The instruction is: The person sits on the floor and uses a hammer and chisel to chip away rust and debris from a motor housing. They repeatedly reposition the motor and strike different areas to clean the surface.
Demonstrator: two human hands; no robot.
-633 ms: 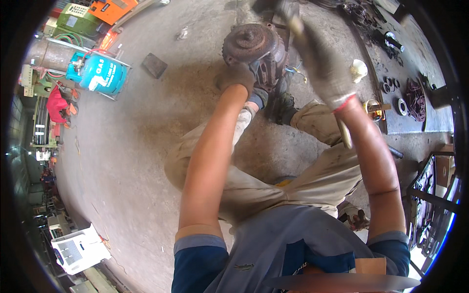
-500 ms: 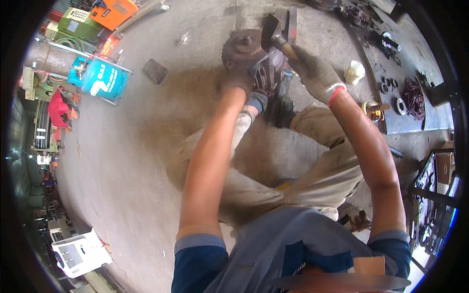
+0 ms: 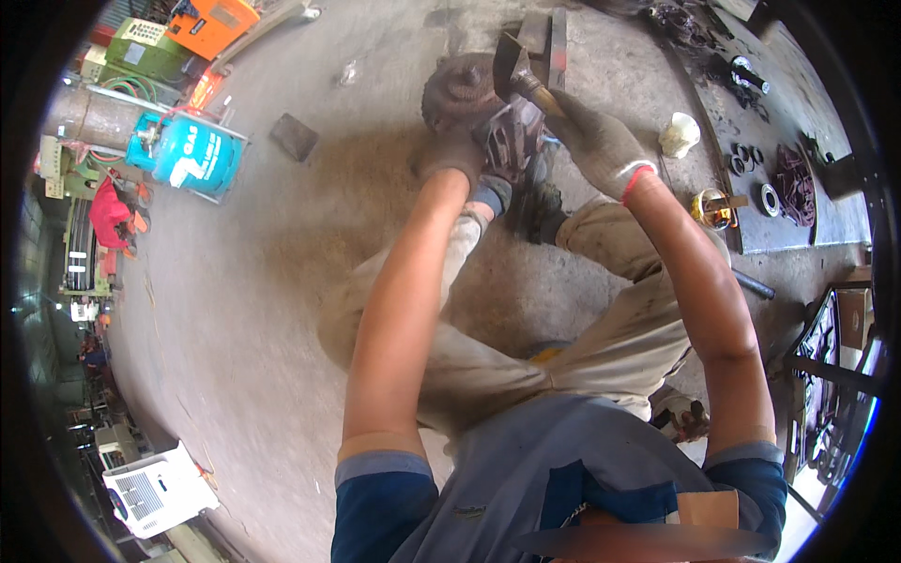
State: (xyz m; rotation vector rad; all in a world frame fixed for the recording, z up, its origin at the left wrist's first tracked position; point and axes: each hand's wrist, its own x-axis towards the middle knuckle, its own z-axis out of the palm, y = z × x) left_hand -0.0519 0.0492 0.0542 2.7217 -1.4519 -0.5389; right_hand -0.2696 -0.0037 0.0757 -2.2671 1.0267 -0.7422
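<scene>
My right hand (image 3: 601,136), in a grey work glove with a red-edged cuff, is wrapped around the wooden handle of a hammer (image 3: 508,66). The hammer's dark head is just over the right side of a rusty, round metal machine part (image 3: 460,89) with a toothed rim, set low in front of me. A ribbed metal section (image 3: 510,141) joins that part on its near side. My left hand (image 3: 447,155), in a dark glove, rests against the near left side of the part. Its fingers are hidden and slightly blurred.
A dark flat block (image 3: 294,138) lies on the concrete floor at left, with a blue gas cylinder (image 3: 202,155) beyond. At right are a crumpled white cloth (image 3: 679,135), a cup-like container (image 3: 713,208), a metal ring (image 3: 770,200) and a dark bar (image 3: 754,285). My legs flank the part.
My right hand and the hammer have shifted slightly left, with the hammer head a little lower over the part. My left hand stays beside the part.
</scene>
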